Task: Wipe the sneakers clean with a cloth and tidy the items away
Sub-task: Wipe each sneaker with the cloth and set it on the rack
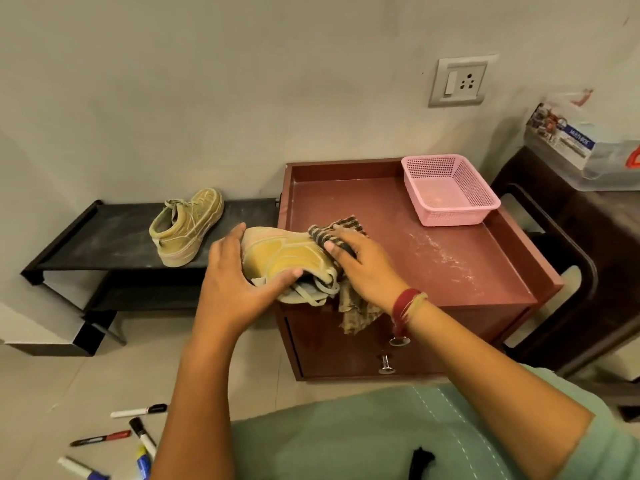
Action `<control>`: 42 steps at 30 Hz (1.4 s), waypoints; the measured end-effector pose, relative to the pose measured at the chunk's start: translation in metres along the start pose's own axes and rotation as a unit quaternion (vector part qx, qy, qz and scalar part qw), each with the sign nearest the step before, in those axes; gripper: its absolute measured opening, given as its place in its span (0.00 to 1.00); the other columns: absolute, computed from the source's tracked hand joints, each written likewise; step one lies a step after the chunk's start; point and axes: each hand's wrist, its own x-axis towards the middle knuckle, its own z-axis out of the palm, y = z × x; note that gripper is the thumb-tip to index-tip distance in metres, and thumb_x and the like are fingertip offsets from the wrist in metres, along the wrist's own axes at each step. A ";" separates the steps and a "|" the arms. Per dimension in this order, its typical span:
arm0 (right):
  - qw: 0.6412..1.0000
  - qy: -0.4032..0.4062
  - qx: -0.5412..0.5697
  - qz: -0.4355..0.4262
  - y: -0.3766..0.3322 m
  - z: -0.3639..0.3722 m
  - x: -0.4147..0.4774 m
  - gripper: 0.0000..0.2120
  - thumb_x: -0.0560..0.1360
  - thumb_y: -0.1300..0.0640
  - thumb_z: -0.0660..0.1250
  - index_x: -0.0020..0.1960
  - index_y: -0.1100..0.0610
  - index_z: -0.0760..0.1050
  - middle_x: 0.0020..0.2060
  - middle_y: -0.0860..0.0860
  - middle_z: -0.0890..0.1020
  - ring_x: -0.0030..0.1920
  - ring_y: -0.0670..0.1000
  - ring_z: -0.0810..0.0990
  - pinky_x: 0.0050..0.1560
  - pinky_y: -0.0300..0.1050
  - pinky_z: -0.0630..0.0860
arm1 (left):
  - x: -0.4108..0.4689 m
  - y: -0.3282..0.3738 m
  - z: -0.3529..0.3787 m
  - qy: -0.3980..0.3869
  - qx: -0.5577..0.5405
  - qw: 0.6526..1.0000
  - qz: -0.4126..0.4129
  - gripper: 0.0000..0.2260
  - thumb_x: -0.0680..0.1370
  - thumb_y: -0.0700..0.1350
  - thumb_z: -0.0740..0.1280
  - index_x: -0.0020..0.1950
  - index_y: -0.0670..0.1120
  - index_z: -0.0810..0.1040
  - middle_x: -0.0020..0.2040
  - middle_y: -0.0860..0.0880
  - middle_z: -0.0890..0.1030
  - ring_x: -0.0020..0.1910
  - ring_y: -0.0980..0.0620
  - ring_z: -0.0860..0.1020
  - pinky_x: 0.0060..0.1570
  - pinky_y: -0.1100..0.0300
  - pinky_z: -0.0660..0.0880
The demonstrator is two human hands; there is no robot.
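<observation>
Left hand point(239, 271): grips the sneaker point(287, 258) from its left side, fingers spread over the far edge and thumb curled round the opening by the laces.
Right hand point(360, 265): holds the cloth point(332, 233) against the right end of the sneaker, fingers and thumb curved over the bunched fabric; red and yellow threads point(408, 303) circle the wrist.
Sneaker: yellowish, lying on its side at the front left corner of the worktop point(398, 237), between both hands.
Cloth: dark and light stripes, partly under the right hand, its loose end hanging over the worktop's front edge.
Second sneaker point(187, 226): upright on the black shoe rack point(104, 237) to the left, well apart from the hands.
Worktop: red-brown cabinet top with a raised rim, pale scuffs on its right half.
Basket point(453, 216): pink plastic, at the back right corner of the worktop.
Markers point(138, 412): several scattered on the floor, lower left.
Wall: a socket point(459, 81) above the cabinet.
</observation>
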 end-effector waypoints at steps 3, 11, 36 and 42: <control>0.996 -0.061 0.035 -0.063 -0.006 0.006 -0.009 0.17 0.78 0.50 0.60 0.66 0.51 0.72 0.68 0.47 0.71 0.70 0.46 0.64 0.71 0.43 0.59 | 0.000 0.002 0.004 0.002 0.003 1.000 -0.006 0.48 0.61 0.68 0.69 0.75 0.50 0.59 0.70 0.48 0.63 0.66 0.52 0.66 0.56 0.63 0.64; 0.994 -0.047 0.081 -0.049 -0.005 0.005 -0.008 0.17 0.78 0.53 0.61 0.66 0.52 0.72 0.67 0.48 0.73 0.70 0.48 0.66 0.70 0.42 0.61 | 0.001 0.006 0.010 0.013 0.009 1.000 -0.001 0.47 0.63 0.67 0.69 0.76 0.49 0.58 0.69 0.47 0.62 0.66 0.50 0.65 0.57 0.62 0.64; 0.993 -0.013 0.112 -0.036 0.024 0.011 -0.007 0.16 0.78 0.52 0.63 0.64 0.50 0.73 0.67 0.47 0.73 0.71 0.48 0.65 0.72 0.48 0.61 | 0.008 -0.006 0.021 -0.001 0.016 1.000 0.007 0.34 0.63 0.72 0.61 0.64 0.57 0.72 0.72 0.47 0.61 0.74 0.46 0.54 0.68 0.45 0.61; 0.992 -0.008 0.122 -0.033 0.021 0.017 -0.012 0.17 0.77 0.50 0.62 0.65 0.49 0.72 0.67 0.46 0.72 0.71 0.47 0.64 0.72 0.47 0.61 | 0.009 -0.008 0.022 -0.013 0.029 0.999 0.018 0.36 0.63 0.73 0.64 0.64 0.55 0.72 0.71 0.48 0.63 0.75 0.45 0.54 0.70 0.43 0.60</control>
